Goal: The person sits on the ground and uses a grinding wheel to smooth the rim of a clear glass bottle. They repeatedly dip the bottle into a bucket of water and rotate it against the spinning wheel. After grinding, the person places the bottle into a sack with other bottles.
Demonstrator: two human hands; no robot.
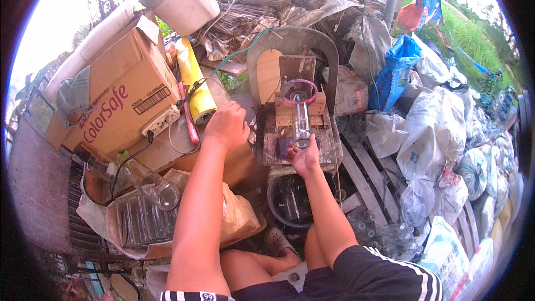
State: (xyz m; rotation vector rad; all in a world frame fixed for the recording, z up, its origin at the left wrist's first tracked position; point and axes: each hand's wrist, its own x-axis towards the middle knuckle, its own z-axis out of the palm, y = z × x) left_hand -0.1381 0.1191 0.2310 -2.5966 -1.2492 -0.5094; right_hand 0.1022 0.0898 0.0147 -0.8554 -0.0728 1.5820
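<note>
A clear glass bottle (301, 118) leans on a small wooden stand, its far end inside a pink ring (300, 92). My right hand (305, 159) is palm up at the bottle's near end, with the thumb along its side and the fingers under it. The wooden stand (274, 144) rests on the seat of a grey plastic chair (330, 61). To the left, above the edge of a brown surface, my left hand (227, 125) is a closed fist. What it holds, if anything, is hidden by the fingers.
A dark basin (271, 203) with glass inside sits below the stand. At left are a cardboard box (131, 92), a power strip (161, 121), a yellow roll (195, 83) and a sack of clear bottles (106, 226). Stuffed plastic bags (429, 128) pile up at right.
</note>
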